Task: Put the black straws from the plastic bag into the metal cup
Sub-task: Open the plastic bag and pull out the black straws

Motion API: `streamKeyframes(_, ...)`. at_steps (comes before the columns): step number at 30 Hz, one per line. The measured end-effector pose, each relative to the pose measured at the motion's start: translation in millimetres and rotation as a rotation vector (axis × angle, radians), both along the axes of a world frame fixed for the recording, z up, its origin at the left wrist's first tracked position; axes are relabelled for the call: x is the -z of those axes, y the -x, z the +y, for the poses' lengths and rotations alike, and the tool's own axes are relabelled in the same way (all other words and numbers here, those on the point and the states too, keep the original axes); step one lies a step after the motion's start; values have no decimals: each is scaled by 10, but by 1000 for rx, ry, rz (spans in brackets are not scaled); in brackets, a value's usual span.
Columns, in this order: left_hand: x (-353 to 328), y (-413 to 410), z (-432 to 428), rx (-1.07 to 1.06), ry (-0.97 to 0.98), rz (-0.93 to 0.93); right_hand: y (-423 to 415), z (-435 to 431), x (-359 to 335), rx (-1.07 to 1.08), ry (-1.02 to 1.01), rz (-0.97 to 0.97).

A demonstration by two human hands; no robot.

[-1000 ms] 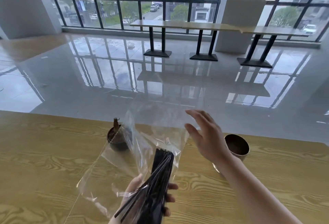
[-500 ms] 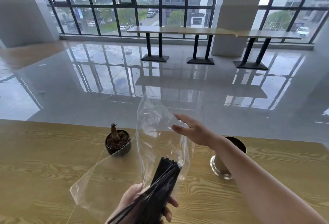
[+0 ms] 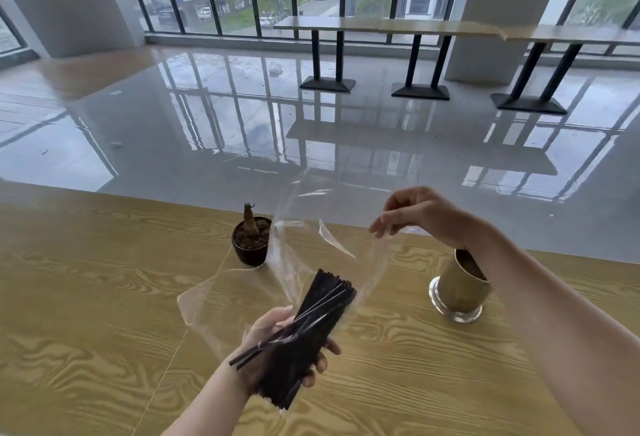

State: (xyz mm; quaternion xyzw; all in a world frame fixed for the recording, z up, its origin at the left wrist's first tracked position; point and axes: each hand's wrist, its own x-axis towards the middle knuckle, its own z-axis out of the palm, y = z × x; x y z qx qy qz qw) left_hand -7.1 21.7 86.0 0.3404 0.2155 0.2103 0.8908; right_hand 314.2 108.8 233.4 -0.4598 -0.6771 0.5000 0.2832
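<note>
Since half a second ago the right hand (image 3: 426,217) has changed from a flat, spread palm beside the bag to a curled hand, its fingertips (image 3: 379,227) drawn together on the upper right edge of the plastic bag (image 3: 239,300), and the bag's mouth gapes wider than before.

At the left, the wooden table (image 3: 86,297) runs across the lower half of the view, with pale grain. Toward its far edge stands a small potted plant (image 3: 251,240) in a dark round pot, a stubby stem rising from the soil. The clear bag rises just to the right of the pot, and one loose corner of it sags out to the left above the tabletop.

The left hand (image 3: 266,328) is held above the table near the bottom centre. Its thumb and fingers wrap round the lower part of the bag and clamp the bundle of black straws (image 3: 304,338) through the film. The straws are inside the bag, tilted up and to the right, and a few stick out askew at the lower left of the bundle.

To the right, the right forearm crosses in front of the metal cup (image 3: 460,292), which stands upright on the table, well apart from the bag. Its rim is partly hidden by the wrist.

Beyond the table lie a glossy tiled floor (image 3: 173,117) and a row of long tables (image 3: 381,25) on black legs before tall windows.
</note>
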Motion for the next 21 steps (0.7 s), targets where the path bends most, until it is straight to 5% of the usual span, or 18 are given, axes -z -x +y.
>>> streamKeyframes(4, 110, 94, 5, 21, 141, -23, -125, -59, -148, -60, -11, 32)
streamKeyframes(9, 47, 129, 68, 58, 57, -48, -94, -141, -207, -103, -93, -171)
streamKeyframes(13, 91, 145, 100, 140, -9, -75, -55, -171, -178, -124, -4, 27)
streamKeyframes(17, 149, 132, 111, 219, 186, -50, -147, -174, -150, -257, 146, 188)
streamKeyframes(21, 186, 125, 90, 179, 240, -14, -148, -106, -148, -175, 43, -7)
